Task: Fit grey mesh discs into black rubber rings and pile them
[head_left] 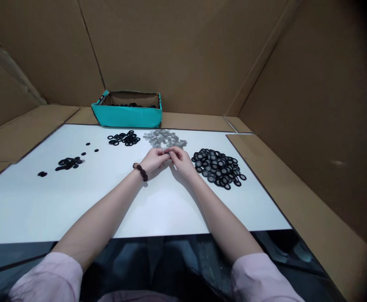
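Observation:
My left hand [153,160] and my right hand [182,162] meet fingertip to fingertip above the middle of the white board. Pinched between them is a small dark piece [168,154], mostly covered by the fingers, so its exact shape cannot be made out. Just beyond the fingers lies a spread of thin grey translucent discs [162,137]. Close by on the right of my right hand sits a large heap of black rings with grey centres [218,167]. A smaller pile of open black rings [125,138] lies beyond my left hand, to the left.
A turquoise box [128,117] with black pieces inside stands at the back. Small black discs [68,163] lie in a cluster on the left, with several loose ones around. Cardboard walls [183,54] rise behind and at both sides of the white board [158,216].

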Demonstrator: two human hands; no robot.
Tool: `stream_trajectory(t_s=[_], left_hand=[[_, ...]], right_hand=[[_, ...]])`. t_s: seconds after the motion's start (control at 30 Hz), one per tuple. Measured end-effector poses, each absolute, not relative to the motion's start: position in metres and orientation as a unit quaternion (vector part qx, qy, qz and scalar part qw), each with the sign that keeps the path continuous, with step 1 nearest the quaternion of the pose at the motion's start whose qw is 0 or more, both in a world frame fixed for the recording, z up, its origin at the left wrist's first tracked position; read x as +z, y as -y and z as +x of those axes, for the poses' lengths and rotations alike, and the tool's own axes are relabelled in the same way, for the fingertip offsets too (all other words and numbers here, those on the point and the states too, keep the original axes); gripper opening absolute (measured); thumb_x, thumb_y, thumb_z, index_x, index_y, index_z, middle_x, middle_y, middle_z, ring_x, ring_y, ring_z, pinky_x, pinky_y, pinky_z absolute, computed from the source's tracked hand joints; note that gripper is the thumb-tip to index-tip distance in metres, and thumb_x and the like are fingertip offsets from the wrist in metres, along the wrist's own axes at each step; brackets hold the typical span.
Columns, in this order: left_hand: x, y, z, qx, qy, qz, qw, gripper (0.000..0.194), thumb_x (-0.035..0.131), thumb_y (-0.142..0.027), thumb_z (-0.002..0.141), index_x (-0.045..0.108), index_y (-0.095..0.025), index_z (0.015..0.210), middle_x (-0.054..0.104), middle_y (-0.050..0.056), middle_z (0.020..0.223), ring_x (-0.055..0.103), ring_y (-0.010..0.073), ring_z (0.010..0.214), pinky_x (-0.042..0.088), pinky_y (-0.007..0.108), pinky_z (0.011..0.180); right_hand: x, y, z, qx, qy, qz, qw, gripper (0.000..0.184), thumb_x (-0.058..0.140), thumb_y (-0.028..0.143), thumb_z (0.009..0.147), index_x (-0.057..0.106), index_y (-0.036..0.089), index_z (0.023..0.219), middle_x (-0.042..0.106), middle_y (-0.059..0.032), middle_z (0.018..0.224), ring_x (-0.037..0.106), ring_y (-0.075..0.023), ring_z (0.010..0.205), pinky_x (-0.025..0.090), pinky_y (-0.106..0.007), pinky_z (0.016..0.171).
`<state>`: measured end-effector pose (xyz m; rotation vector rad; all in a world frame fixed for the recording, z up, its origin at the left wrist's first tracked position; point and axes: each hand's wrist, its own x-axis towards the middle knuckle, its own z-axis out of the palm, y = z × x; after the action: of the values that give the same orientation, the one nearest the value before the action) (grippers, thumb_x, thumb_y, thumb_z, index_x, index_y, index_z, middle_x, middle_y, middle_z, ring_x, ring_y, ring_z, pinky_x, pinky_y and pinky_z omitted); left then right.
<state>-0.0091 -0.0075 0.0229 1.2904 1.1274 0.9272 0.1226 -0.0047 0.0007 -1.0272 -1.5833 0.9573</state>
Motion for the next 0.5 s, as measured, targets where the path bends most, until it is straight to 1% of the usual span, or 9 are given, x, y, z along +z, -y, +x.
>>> stream_trajectory(t_s=[0.07,0.13,0.3,0.37,0.5], left_hand=[[0.0195,0.0094,-0.0075,0.432,-0.464,0.492,0.597,0.017,0.06,-0.016,0.067,0.048,-0.015,0.056,0.039,-0.005,0.046,0.039,0.0057,0.047,0.029,0.021,0.049],[0.0182,0.0104,-0.0056,0.443,-0.462,0.47,0.607,0.022,0.06,-0.015,0.067,0.044,-0.016,0.053,0.038,-0.005,0.044,0.036,0.0048,0.045,0.028,0.02,0.048],[0.0187,0.0095,-0.0064,0.465,-0.449,0.441,0.623,0.026,0.059,-0.013,0.066,0.041,-0.016,0.049,0.034,-0.006,0.041,0.036,0.0047,0.044,0.032,0.02,0.049],[0.0185,0.0093,-0.0081,0.461,-0.436,0.439,0.636,0.025,0.059,-0.012,0.065,0.041,-0.016,0.048,0.036,-0.005,0.042,0.038,0.0051,0.046,0.034,0.02,0.051],[0.0202,0.011,-0.0095,0.4,-0.433,0.461,0.663,0.016,0.061,-0.011,0.063,0.049,-0.014,0.052,0.041,-0.004,0.047,0.041,0.0054,0.05,0.036,0.02,0.053]], right_hand=[[0.0001,0.0048,0.1223,0.417,0.648,-0.423,0.477,0.02,0.044,0.027,0.078,0.061,0.018,0.083,0.058,-0.0019,0.072,0.049,-0.013,0.062,0.041,-0.027,0.061],[-0.0007,0.0052,0.1213,0.43,0.634,-0.429,0.479,0.018,0.047,0.028,0.077,0.06,0.019,0.085,0.055,-0.0001,0.068,0.046,-0.0116,0.058,0.04,-0.025,0.057],[-0.0025,0.0067,0.1177,0.463,0.591,-0.43,0.501,0.017,0.05,0.03,0.075,0.053,0.021,0.09,0.049,0.0044,0.059,0.045,-0.0105,0.053,0.039,-0.024,0.053],[-0.0019,0.0063,0.1184,0.46,0.602,-0.427,0.494,0.015,0.049,0.028,0.074,0.054,0.021,0.087,0.051,0.0036,0.061,0.045,-0.0105,0.053,0.039,-0.024,0.054],[0.0015,0.006,0.1229,0.411,0.65,-0.427,0.475,0.015,0.045,0.024,0.074,0.058,0.017,0.077,0.057,-0.0009,0.071,0.047,-0.011,0.06,0.038,-0.024,0.056]])
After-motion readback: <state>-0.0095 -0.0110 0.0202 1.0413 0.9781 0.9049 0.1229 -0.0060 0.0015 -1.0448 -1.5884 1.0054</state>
